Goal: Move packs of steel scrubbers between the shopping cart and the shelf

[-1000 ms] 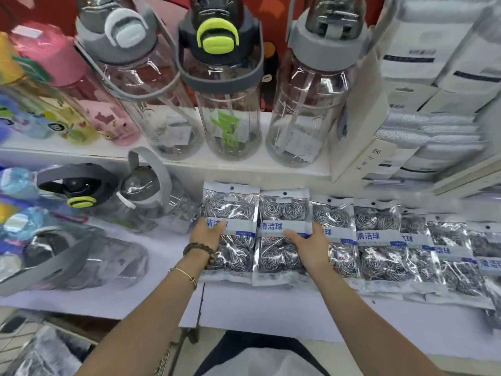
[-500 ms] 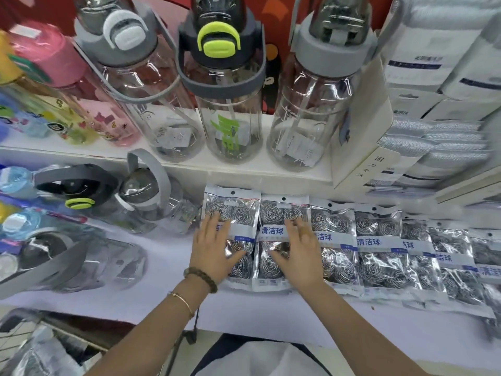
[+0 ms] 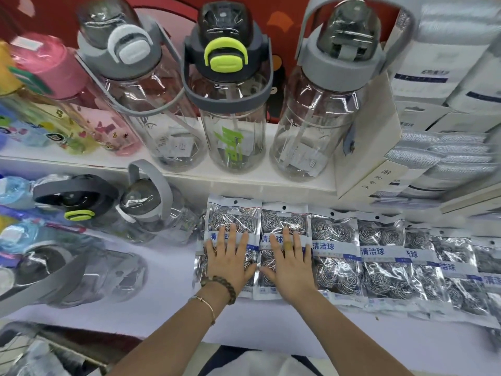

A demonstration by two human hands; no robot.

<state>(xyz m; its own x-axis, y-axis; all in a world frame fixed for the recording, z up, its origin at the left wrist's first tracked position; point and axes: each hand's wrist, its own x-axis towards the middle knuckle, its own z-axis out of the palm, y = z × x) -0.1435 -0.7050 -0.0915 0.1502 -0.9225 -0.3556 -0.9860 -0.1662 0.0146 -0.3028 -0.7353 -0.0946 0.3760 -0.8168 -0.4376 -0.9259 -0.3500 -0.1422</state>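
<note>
Below the green-capped bottle (image 3: 227, 104), our left hand (image 3: 227, 264) lies flat on the first scrubber pack (image 3: 233, 215) and our right hand (image 3: 290, 270) on the second pack (image 3: 284, 218). The fingers are straight and spread wide, probably to press both packs level with the row (image 3: 379, 253) on the shelf (image 3: 168, 280).

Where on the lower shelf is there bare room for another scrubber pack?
Bare shelf between the lying bottles and the leftmost pack, plus the front strip below the row. To the right the packs overlap, crowded.
</note>
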